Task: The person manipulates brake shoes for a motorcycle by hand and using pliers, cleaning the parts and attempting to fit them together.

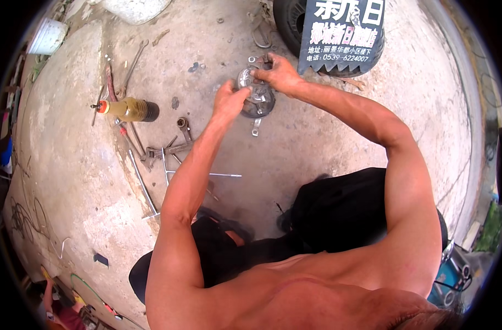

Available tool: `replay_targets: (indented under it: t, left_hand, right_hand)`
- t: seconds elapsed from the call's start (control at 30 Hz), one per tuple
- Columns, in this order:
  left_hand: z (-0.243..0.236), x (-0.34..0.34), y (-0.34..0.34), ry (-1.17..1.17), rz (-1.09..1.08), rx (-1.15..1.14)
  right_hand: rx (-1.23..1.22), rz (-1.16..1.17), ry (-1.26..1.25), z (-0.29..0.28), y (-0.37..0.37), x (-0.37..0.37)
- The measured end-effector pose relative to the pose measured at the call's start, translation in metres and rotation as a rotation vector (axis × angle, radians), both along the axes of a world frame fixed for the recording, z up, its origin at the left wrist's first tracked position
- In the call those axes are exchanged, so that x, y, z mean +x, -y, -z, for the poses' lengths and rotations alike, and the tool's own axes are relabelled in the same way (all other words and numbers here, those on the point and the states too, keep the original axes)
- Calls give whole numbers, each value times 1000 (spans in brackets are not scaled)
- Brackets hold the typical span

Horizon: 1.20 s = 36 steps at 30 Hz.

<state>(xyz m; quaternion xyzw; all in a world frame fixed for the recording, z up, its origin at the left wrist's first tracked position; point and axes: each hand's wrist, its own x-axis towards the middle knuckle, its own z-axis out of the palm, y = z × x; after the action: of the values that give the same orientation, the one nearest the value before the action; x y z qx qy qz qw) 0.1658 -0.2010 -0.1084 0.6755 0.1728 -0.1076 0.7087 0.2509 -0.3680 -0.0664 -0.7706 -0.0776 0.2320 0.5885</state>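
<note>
A round, greyish metal part (260, 105), looking like a drum brake plate with a short lever arm sticking out of its near side, rests on the concrete ground ahead of me. My left hand (230, 102) grips its left edge, thumb and fingers closed. From the right, my right hand (280, 75) pinches at its far upper edge with curled fingers. Both hands cover portions of the part, so its far rim is partly hidden. A small metal ring (252, 59) lies just beyond it.
Left of my hands lie a plastic bottle (131, 109) of yellowish liquid, a ring wrench (183, 127) and T-handle wrenches (143, 181). A tire (286, 22) with a dark sign (339, 38) stands far right. A white bucket (47, 36) and, lower left, another person (56, 305) are farther off.
</note>
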Motion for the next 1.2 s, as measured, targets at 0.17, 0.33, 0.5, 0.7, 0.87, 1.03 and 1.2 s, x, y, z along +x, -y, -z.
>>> replay_targets:
  t: [0.17, 0.33, 0.5, 0.7, 0.87, 1.03, 1.2]
  left_hand:
    - [3, 0, 2, -22, -26, 145]
    - [10, 2, -3, -62, 8, 64]
    - [28, -10, -11, -140, 41, -79]
    - [51, -25, 5, -250, 49, -152]
    - [59, -26, 7, -250, 56, 34]
    - [60, -22, 3, -254, 139, 154]
    - [64, -19, 2, -215, 154, 237]
  right_hand:
    - [-50, -34, 10, -1, -2, -1]
    - [14, -48, 0, 9, 1, 0]
    - [-101, -195, -112, 7, 4, 3]
    - [-229, -281, -134, 43, 14, 4]
    - [-425, -430, 95, 52, 10, 9]
    - [-543, -528, 307, 58, 10, 9]
    - [-454, -619, 438, 70, 15, 13]
